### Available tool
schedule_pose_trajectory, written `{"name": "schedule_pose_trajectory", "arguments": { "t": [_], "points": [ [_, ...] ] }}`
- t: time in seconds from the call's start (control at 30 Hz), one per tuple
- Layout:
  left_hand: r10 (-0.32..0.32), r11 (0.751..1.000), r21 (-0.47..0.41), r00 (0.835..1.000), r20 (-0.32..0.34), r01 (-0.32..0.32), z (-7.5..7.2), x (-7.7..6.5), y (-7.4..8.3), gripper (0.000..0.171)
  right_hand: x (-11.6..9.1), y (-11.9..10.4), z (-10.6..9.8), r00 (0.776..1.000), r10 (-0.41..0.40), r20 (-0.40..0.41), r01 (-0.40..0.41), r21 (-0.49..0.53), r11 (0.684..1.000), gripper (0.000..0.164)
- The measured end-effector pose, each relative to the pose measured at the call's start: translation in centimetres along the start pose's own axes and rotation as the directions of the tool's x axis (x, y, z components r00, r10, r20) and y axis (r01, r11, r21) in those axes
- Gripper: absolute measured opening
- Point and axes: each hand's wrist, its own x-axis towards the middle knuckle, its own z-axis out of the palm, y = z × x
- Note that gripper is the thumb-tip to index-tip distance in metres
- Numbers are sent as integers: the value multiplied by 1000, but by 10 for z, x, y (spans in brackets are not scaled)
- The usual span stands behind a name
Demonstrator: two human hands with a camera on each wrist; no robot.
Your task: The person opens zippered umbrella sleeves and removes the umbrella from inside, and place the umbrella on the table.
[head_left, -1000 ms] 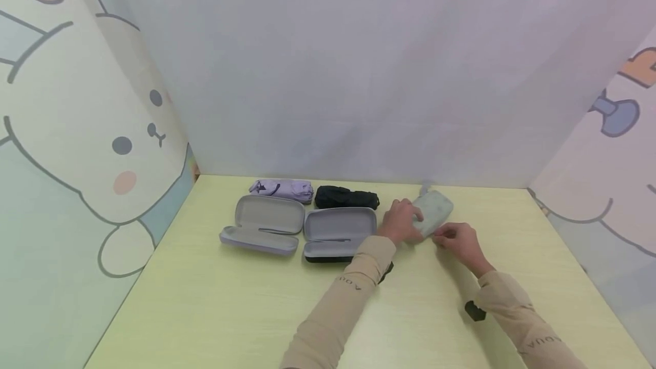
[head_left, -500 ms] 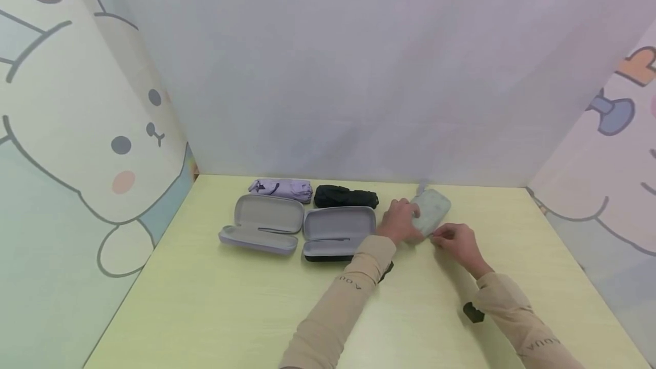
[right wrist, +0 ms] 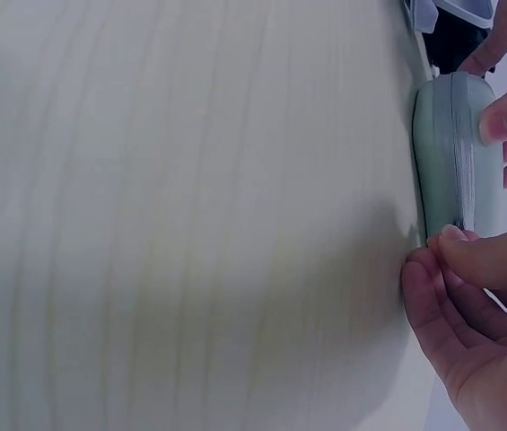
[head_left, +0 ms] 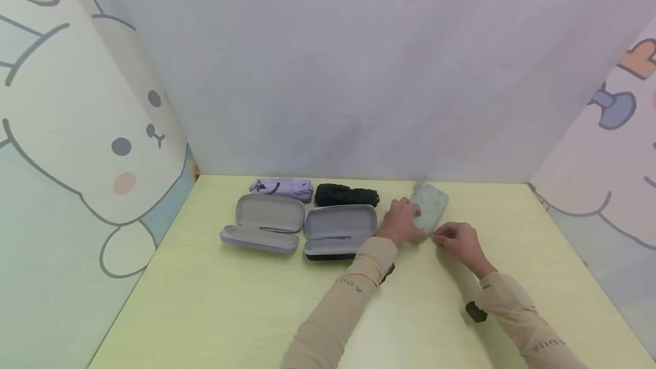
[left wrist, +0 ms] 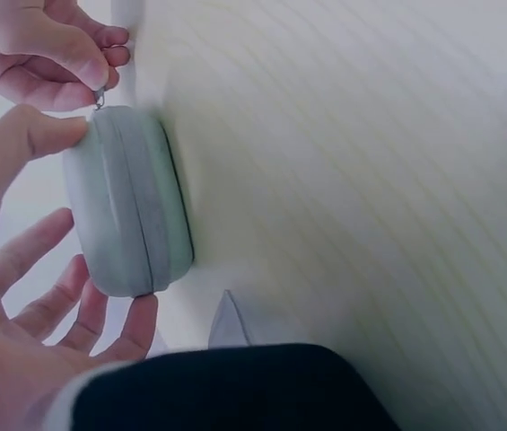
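Note:
A pale green zippered case (head_left: pixel 431 205) lies closed at the back right of the table, with a small loop at its far end. My left hand (head_left: pixel 402 222) holds it from the left, thumb pressed near one end and fingers spread round the other side. At the case's near corner my right hand (head_left: pixel 461 244) pinches the zipper pull (left wrist: pixel 100 97) between thumb and forefinger. In the right wrist view, the grey zipper band (right wrist: pixel 462 153) runs along the side of the case (right wrist: pixel 432 153). The fingertips mostly cover the pull there.
Left of the hands, a lilac case (head_left: pixel 269 212) and a black case (head_left: pixel 340 221) lie open with grey insides. Behind them are a folded lilac umbrella (head_left: pixel 283 188) and a folded black umbrella (head_left: pixel 346 195). A curtain backs the table (head_left: pixel 230 312).
The green case has turned slightly, its far end shifting left. My two hands keep nearly the same place, left on the case and right at its near corner.

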Motion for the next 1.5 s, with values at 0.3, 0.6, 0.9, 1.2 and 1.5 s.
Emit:
{"name": "schedule_pose_trajectory", "arguments": {
  "t": [0.3, 0.6, 0.9, 1.2, 1.5],
  "points": [
    [-29, 1000, -4, 999, -18, 29, 4, -1, 3, 51, -2, -1, 0, 1000, -8, -11, 8, 6, 1000, 4],
    [-59, 998, -27, 997, -53, 58, 6, -2, 9, 49, -5, -3, -2, 1000, -9, 19, 9, 15, 1000, 4],
    [-86, 996, -13, 994, -72, 85, 6, -4, 14, 49, -10, -5, -4, 1000, -12, 17, 12, 3, 1000, 5],
    [-104, 995, -9, 993, -54, 104, 5, -4, 18, 49, -13, -5, -3, 1000, -27, -16, 27, -16, 1000, 4],
    [-103, 993, 48, 993, -62, 106, 9, -3, 21, 52, -16, -3, -3, 1000, -3, -21, 3, -3, 1000, 3]
  ]
}}
